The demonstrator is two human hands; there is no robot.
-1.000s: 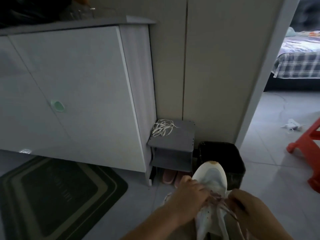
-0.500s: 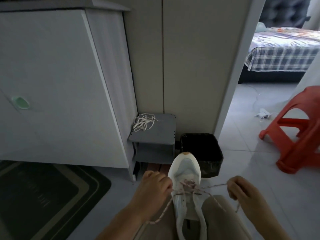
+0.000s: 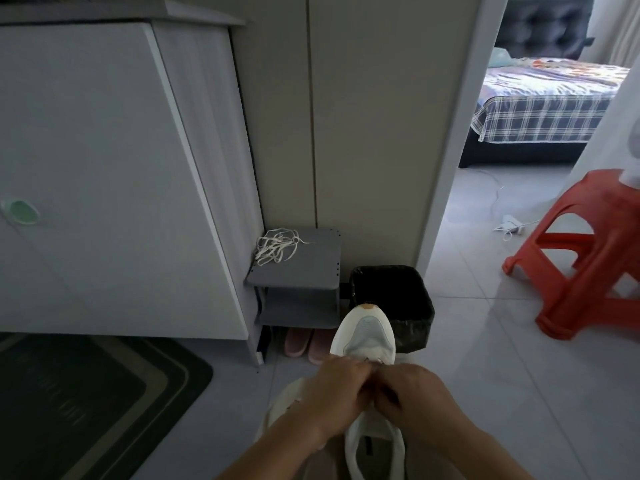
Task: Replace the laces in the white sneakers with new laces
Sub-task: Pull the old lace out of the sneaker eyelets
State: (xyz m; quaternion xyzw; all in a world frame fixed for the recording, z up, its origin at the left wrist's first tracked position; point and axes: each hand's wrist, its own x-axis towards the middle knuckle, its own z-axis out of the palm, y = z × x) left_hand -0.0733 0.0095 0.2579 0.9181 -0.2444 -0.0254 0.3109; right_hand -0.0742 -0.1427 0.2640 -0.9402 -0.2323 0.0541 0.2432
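A white sneaker (image 3: pixel 365 336) rests on my lap at the bottom centre, toe pointing away from me. My left hand (image 3: pixel 334 393) and my right hand (image 3: pixel 412 393) meet over its eyelets, fingers pinched together on the speckled lace, which they mostly hide. A second white sneaker (image 3: pixel 280 410) lies on the floor under my left forearm. A loose bundle of white laces (image 3: pixel 277 245) sits on top of the small grey shelf (image 3: pixel 311 271).
A white cabinet (image 3: pixel 104 168) fills the left. A black bin (image 3: pixel 394 303) stands just beyond the sneaker's toe. Pink slippers (image 3: pixel 304 342) sit under the shelf. A red plastic stool (image 3: pixel 585 258) is at right, a dark mat (image 3: pixel 86 403) at lower left.
Half a second ago my hands were apart, pulling the lace ends out to each side. Now they have come together over the middle of the sneaker.
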